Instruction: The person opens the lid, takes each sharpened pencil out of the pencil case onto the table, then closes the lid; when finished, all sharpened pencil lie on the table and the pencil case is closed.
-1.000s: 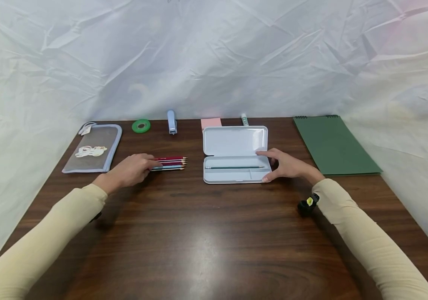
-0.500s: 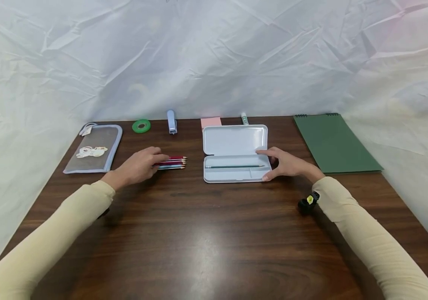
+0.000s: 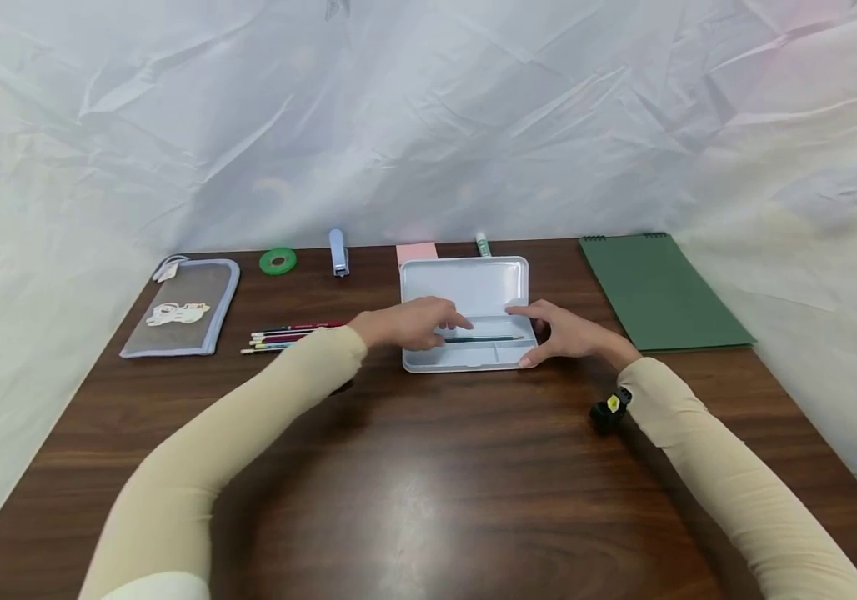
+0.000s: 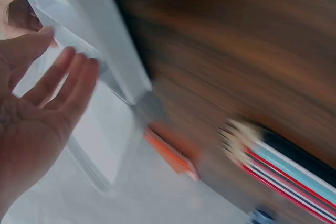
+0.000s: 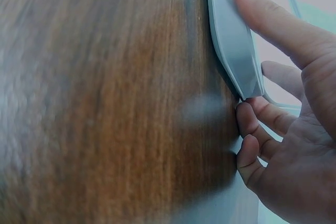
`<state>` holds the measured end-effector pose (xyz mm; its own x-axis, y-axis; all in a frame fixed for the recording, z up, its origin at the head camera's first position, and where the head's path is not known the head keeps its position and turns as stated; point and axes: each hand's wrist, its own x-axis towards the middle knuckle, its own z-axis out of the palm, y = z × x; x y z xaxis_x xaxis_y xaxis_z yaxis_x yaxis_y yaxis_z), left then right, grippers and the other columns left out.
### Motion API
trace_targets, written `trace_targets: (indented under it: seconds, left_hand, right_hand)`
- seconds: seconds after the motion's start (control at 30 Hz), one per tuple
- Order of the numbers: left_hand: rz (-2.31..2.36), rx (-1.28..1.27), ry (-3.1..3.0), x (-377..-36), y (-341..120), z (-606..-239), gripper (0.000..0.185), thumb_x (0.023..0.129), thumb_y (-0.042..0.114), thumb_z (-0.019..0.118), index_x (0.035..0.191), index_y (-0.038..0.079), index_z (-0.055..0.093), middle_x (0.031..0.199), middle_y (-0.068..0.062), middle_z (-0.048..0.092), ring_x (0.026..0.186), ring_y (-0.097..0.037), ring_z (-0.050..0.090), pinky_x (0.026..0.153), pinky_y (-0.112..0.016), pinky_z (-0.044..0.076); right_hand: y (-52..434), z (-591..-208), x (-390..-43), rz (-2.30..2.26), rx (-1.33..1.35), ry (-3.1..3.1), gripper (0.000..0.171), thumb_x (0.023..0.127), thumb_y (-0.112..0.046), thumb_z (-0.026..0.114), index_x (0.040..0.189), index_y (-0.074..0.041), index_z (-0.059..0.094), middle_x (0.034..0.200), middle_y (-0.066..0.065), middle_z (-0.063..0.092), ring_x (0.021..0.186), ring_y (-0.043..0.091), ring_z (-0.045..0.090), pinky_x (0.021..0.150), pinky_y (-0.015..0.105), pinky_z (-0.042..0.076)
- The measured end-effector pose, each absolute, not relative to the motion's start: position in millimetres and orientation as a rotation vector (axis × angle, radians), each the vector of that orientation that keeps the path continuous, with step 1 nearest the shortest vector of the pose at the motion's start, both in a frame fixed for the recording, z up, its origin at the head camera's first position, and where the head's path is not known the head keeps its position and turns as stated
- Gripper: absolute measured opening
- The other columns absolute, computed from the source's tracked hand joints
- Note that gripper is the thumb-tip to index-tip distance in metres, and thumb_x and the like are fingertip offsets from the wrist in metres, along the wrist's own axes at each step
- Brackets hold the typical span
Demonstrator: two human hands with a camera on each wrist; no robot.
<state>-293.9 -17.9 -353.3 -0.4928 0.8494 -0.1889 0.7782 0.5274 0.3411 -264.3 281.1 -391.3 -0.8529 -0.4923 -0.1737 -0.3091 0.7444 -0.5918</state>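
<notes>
Dark wood worktop (image 3: 428,483), crinkled white sheet (image 3: 428,117) behind. Left hand (image 3: 417,323) flat, empty, over open case (image 3: 473,287); right hand (image 3: 567,333) grips case's right end.

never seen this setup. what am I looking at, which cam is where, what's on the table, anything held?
No machine here: a person in cream sleeves works with bare hands, wearing three cameras. The wide picture is from the head, looking down at the table. The two blurry close-ups are from the wrists, one per hand.

On the table: an open white case with a green pencil inside, a row of pencils left of it, a grey pouch, a green tape roll, a blue stapler, a pink pad, a glue stick and a green notebook.

The left hand reaches over the case, fingers straight in its wrist view; no grip on anything that I can see. The right hand steadies the case's right end, thumb and fingers on its edge.
</notes>
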Motion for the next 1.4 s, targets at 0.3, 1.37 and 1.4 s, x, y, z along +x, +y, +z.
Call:
trace_targets:
  seconds: [0.3, 1.37, 1.4]
  left_hand:
    - [0.231, 1.281, 2.334, -305.9, 21.9, -354.5, 0.051, 0.095, -0.006, 0.046, 0.141, 0.012, 0.058, 0.110, -0.009, 0.064, 0.093, -0.018, 0.050, 0.089, -0.030, 0.043]
    - [0.441, 1.311, 2.340, -301.2, -23.7, -333.3, 0.053, 0.087, -0.009, 0.055, 0.135, 0.012, 0.064, 0.082, -0.002, 0.059, 0.075, -0.015, 0.049, 0.070, -0.026, 0.044]
    - [0.436, 1.314, 2.353, -299.6, -32.0, -332.3, 0.052, 0.088, -0.009, 0.056, 0.135, 0.012, 0.065, 0.082, -0.002, 0.059, 0.075, -0.014, 0.049, 0.070, -0.026, 0.044]
  right_hand:
    - [281.0, -391.0, -264.0, -0.829, -0.600, 2.630, 0.092, 0.080, -0.033, 0.084, 0.155, -0.011, 0.037, 0.119, 0.016, 0.047, 0.101, 0.026, 0.043, 0.083, 0.038, 0.038]
    - [279.3, -391.1, -262.7, -0.816, -0.598, 2.637, 0.093, 0.079, -0.032, 0.084, 0.155, -0.010, 0.036, 0.125, 0.018, 0.046, 0.103, 0.028, 0.045, 0.087, 0.040, 0.039]
    - [279.3, -390.5, -262.8, -0.813, -0.603, 2.638, 0.093, 0.079, -0.033, 0.084, 0.155, -0.010, 0.036, 0.125, 0.018, 0.046, 0.103, 0.028, 0.045, 0.087, 0.040, 0.039]
